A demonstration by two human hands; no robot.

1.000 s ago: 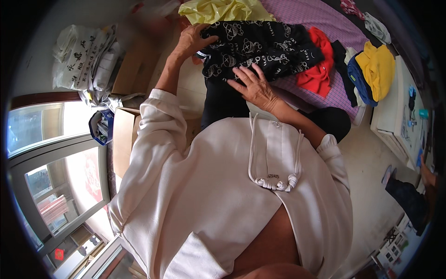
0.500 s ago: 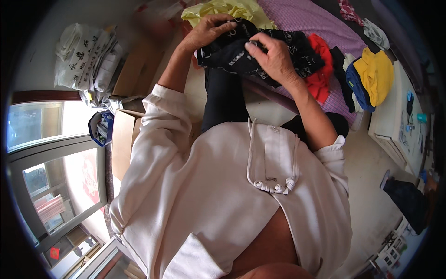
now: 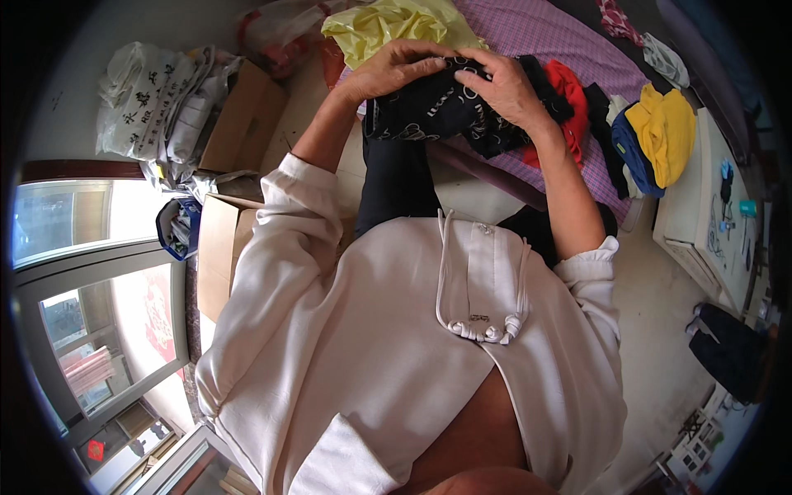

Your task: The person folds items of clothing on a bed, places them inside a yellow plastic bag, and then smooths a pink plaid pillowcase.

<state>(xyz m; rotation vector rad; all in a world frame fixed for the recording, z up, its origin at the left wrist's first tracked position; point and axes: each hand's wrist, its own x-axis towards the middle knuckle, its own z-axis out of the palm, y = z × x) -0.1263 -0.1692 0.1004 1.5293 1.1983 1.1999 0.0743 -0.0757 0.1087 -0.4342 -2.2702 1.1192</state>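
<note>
A black garment with a white pattern lies bunched over the near edge of the bed, above my knees. My left hand is closed on its upper edge, thumb on top. Close beside it, my right hand pinches the same cloth, so the fingertips of both hands nearly meet. Folds hide the garment's exact kind. Directly behind the hands sits a crumpled yellow plastic bag. A red garment lies right of my right hand, partly under the black cloth.
Purple checked bedding spreads behind. Folded yellow clothing and dark blue clothing are stacked at the right, near a white table. Cardboard boxes and plastic-wrapped bundles stand at the left by a window.
My hands have come closer together at the garment's upper edge. My right hand moved up and slightly right; the black cloth now hangs more gathered beneath both hands.
</note>
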